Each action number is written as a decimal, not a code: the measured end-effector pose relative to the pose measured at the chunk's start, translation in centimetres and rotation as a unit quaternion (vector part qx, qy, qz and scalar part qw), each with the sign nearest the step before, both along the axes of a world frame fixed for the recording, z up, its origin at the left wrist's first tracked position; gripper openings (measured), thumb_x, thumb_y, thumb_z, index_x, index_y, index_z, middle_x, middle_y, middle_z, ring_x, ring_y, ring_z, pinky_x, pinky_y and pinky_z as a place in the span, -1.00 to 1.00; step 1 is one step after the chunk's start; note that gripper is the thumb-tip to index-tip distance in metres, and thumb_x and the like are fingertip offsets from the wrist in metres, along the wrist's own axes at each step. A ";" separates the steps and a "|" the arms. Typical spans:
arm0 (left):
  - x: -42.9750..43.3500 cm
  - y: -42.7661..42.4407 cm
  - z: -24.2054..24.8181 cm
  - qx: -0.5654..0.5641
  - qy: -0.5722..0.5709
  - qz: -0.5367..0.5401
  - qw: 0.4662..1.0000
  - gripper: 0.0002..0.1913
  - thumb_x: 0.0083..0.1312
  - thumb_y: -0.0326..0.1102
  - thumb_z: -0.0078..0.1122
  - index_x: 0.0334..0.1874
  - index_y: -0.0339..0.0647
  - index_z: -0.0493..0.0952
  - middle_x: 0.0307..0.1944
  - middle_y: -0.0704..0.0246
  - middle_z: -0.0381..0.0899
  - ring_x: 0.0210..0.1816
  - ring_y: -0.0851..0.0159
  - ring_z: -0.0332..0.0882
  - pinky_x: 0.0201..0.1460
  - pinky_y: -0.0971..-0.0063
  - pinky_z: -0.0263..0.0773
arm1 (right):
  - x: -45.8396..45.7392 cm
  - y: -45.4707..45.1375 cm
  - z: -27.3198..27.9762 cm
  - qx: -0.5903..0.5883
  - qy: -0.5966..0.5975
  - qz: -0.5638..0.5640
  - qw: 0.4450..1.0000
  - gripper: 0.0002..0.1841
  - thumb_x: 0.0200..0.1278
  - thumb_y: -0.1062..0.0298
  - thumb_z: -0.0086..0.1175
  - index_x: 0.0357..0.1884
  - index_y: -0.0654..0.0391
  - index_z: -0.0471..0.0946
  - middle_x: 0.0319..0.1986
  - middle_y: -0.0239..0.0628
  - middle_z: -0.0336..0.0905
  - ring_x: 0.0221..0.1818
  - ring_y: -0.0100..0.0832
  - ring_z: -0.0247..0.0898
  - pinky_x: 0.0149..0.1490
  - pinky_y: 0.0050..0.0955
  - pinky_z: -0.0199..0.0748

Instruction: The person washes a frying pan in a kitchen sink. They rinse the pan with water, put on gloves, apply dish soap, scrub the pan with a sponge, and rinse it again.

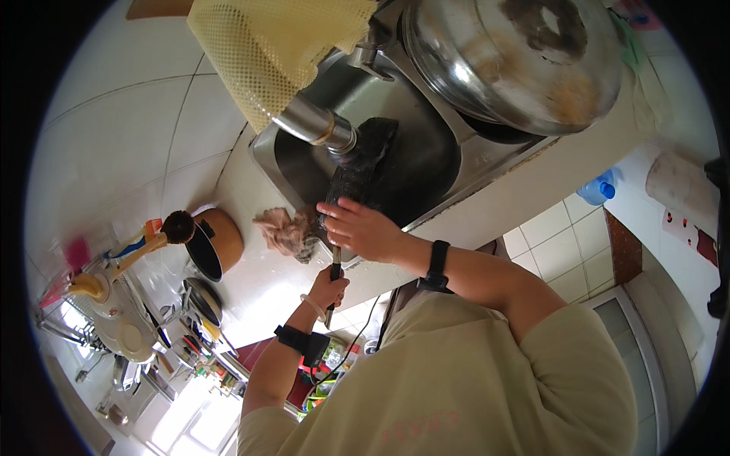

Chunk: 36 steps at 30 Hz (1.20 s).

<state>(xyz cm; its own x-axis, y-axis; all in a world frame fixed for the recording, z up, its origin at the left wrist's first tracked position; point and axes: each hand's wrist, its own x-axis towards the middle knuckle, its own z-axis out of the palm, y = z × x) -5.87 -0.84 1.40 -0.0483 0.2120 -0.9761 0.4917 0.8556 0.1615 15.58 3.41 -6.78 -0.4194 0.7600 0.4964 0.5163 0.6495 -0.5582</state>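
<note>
My left hand (329, 289) is closed around the black handle of a dark flat utensil, perhaps a spatula or cleaver (349, 181), that reaches into the steel sink (422, 134). My right hand (362, 229) lies with extended fingers on the utensil's near part, close to the sink rim; whether it grips is unclear. Above the far part of the utensil is the end of the metal faucet (319, 126), partly covered by yellow mesh (274, 51). A crumpled brownish cloth (285, 232) rests on the counter just left of my right hand.
A large stained metal wok or lid (513, 57) covers the area right of the sink. On the left are a brown pot (219, 242), a brush (178, 227), a frying pan (204, 302) and a white kettle (117, 313). A blue plastic bottle (599, 188) stands low at the right.
</note>
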 end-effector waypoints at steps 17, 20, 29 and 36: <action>1.7 -0.3 1.1 0.039 0.016 -0.010 0.999 -0.83 0.26 -0.45 0.18 -0.26 -0.20 0.33 -0.65 0.39 0.37 -0.74 0.38 0.32 -0.71 0.41 0.28 | -0.6 -0.7 -0.2 0.027 0.009 0.030 0.999 -0.86 0.33 0.32 0.07 -0.15 0.02 0.62 0.09 -0.30 0.49 0.45 -0.11 0.22 0.46 0.09 0.12; 2.0 -1.0 0.8 0.045 0.008 0.005 0.999 -0.83 0.27 -0.46 0.18 -0.27 -0.20 0.33 -0.65 0.38 0.37 -0.74 0.38 0.32 -0.70 0.42 0.28 | 1.6 0.7 -0.4 0.029 0.049 -0.012 0.998 -0.83 0.35 0.31 0.07 -0.12 -0.01 0.65 0.09 -0.32 0.49 0.49 -0.15 0.17 0.49 0.14 0.07; 0.8 -0.5 0.1 0.054 0.005 -0.057 0.997 -0.82 0.25 -0.48 0.15 -0.24 -0.28 0.31 -0.68 0.35 0.37 -0.76 0.35 0.34 -0.71 0.38 0.27 | 8.7 7.5 -7.6 -0.199 0.266 -0.253 0.909 -0.88 0.42 0.39 0.12 -0.07 0.01 0.60 -0.06 -0.23 0.66 0.34 0.08 0.40 0.45 0.20 0.08; -0.6 -0.9 -0.7 0.053 0.003 -0.035 0.998 -0.82 0.23 -0.49 0.13 -0.22 -0.26 0.32 -0.71 0.38 0.34 -0.78 0.36 0.31 -0.73 0.40 0.25 | 4.5 1.7 -0.3 -0.083 0.161 -0.042 0.983 -0.85 0.25 0.43 0.19 -0.16 -0.04 0.64 -0.01 -0.42 0.57 0.43 -0.18 0.29 0.54 0.21 -0.08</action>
<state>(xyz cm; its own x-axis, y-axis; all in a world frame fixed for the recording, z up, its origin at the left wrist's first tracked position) -6.51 -1.73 0.74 -0.0364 0.3174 -0.9476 0.5511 0.7974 0.2459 20.09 5.07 -7.04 -0.1931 0.8667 0.4600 0.3434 0.4989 -0.7957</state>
